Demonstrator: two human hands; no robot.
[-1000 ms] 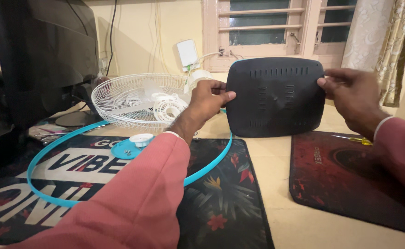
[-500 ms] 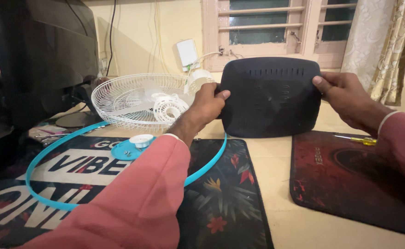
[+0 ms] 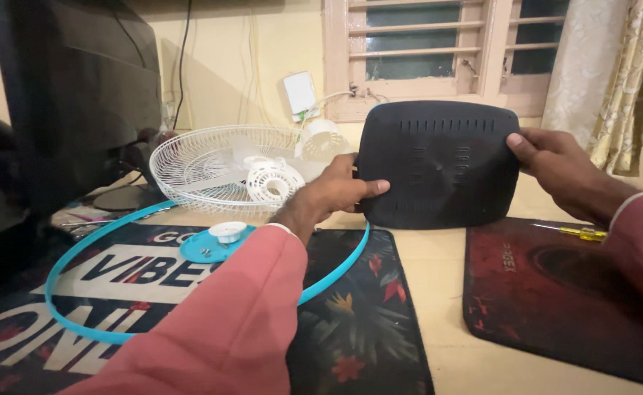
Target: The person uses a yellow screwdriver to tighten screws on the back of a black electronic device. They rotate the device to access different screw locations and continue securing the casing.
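Note:
I hold a black plastic cover [image 3: 438,164] with rows of vent slots upright above the table, its slotted face toward me. My left hand [image 3: 336,192] grips its lower left edge, thumb on the front. My right hand [image 3: 559,172] grips its upper right edge, thumb over the front. Both sleeves are pink. Behind my left hand lies a white wire fan guard [image 3: 219,164] with a white hub [image 3: 274,183] in it.
A blue ring [image 3: 80,252] lies on the printed mat [image 3: 351,322], with a blue disc and white cap [image 3: 215,241] inside it. A dark red mat [image 3: 555,292] is at right, a yellow-handled screwdriver [image 3: 581,232] at its top edge. A black monitor [image 3: 80,88] stands at left.
My left hand slid down from the cover's upper left edge to its lower left edge. The cover sits slightly lower and to the right in view.

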